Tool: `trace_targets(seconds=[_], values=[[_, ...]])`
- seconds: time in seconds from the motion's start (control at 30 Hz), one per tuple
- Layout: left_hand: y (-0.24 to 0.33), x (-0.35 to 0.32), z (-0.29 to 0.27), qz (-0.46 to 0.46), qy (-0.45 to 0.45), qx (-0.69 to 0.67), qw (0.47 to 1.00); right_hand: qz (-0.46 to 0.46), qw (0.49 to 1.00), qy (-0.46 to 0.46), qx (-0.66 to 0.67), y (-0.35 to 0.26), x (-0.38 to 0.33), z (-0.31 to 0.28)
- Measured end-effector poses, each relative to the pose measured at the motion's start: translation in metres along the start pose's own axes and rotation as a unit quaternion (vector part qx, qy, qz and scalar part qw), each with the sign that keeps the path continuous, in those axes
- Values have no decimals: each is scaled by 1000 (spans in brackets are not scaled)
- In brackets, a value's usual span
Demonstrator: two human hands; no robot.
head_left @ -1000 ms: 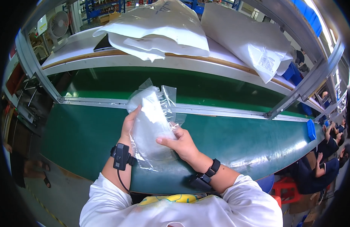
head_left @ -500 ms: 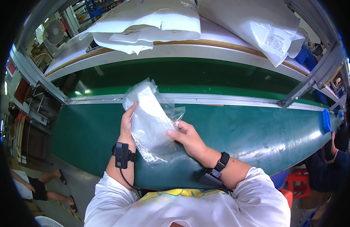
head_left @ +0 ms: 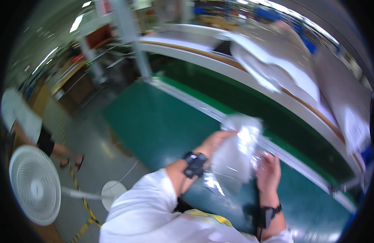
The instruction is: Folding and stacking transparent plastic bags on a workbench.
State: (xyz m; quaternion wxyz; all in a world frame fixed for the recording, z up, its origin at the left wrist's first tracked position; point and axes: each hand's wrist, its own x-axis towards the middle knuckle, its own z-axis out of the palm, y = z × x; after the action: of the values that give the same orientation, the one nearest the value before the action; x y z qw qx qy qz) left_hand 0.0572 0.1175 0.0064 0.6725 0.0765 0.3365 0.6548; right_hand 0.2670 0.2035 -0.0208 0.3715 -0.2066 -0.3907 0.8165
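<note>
Fingers [head_left: 230, 134] of my left hand [head_left: 216, 142] have a good grip on the clear bag [head_left: 234, 156], clamped along its left side near the top. Right hand [head_left: 269, 172] is a different story: those fingers are curled right by the bag's right edge, but everything's pretty blurry there, so I honestly can't tell whether they're pinching the plastic or just up against it.

Bag itself is up in front of me over the green bench [head_left: 150, 125], kinda slanted, top end leaning away to the right and the crinkly, shiny lower end pointing back toward my left forearm. From where I'm looking, its top overlaps the metal rail [head_left: 195, 102] running along the far side of the bench.

Got a black strap [head_left: 194, 164] with a little box on my left wrist and another black band [head_left: 270, 214] on the right one. White shirt [head_left: 142, 204], bit of yellow print on the front.

Past the rail there's a white shelf [head_left: 183, 35] with a brown edge, big white sheets [head_left: 274, 52] draped over it. Off to my left: a white fan [head_left: 35, 184], yellow-and-black tape [head_left: 80, 188] on the grey floor [head_left: 92, 156], and someone [head_left: 25, 117] in a light top, dark shorts and sandals.
</note>
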Motion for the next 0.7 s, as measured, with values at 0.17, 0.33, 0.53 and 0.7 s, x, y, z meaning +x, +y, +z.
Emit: trace_targets(seconds=[0.17,0.33,0.53,0.7], values=[[-1,15,-3,1,-133,-42,990,-231,926,160,-250,2,6,24],[3,14,-3,-17,-138,-41,989,-81,955,17,-284,7,5,13],[7,18,-2,-56,-96,-45,993,46,989,-48,-133,0,9,27],[0,33,-8,33,-68,44,996,31,998,-2,-62,-4,8,18]])
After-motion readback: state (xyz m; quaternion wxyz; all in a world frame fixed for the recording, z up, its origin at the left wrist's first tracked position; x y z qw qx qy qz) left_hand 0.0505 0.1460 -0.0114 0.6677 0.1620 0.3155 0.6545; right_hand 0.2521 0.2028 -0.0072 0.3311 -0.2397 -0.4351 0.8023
